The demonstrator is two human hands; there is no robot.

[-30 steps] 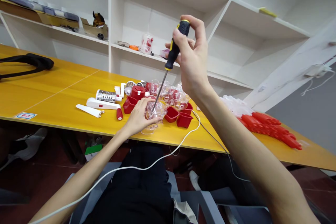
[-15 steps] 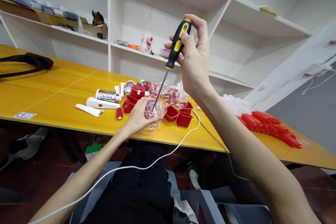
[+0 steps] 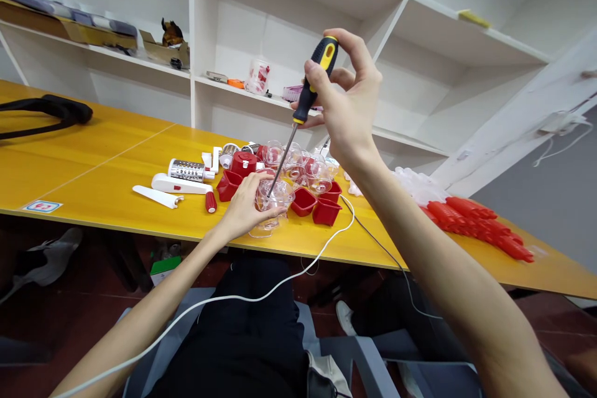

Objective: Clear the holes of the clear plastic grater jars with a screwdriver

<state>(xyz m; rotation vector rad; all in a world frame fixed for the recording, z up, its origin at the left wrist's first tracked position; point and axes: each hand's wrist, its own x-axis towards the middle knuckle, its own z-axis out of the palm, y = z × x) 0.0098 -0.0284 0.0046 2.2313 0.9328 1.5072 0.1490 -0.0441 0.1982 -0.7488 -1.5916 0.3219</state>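
Observation:
My right hand (image 3: 352,96) grips the handle of a black-and-yellow screwdriver (image 3: 308,96), thumb and index finger near its top end. The screwdriver tilts, and its metal tip reaches down into a clear plastic part (image 3: 276,199) close to the table's front edge. Around that part's left and front side curls my left hand (image 3: 245,205), holding it steady on the table. What the tip touches inside is too small to tell. Just right of the part stand several red plastic cups (image 3: 303,202), and behind it are more clear plastic parts (image 3: 319,174).
Left of my hands lie a metal grater drum (image 3: 186,170), a white handle with a red knob (image 3: 181,185) and a white strip (image 3: 156,195). A white cable (image 3: 336,233) crosses the table edge. Red parts (image 3: 480,224) are heaped at right. White shelves (image 3: 247,25) stand behind.
My right hand has shifted its fingers around the screwdriver handle, the thumb moving left across it. The screwdriver tip stays in the clear part. My left hand keeps its hold.

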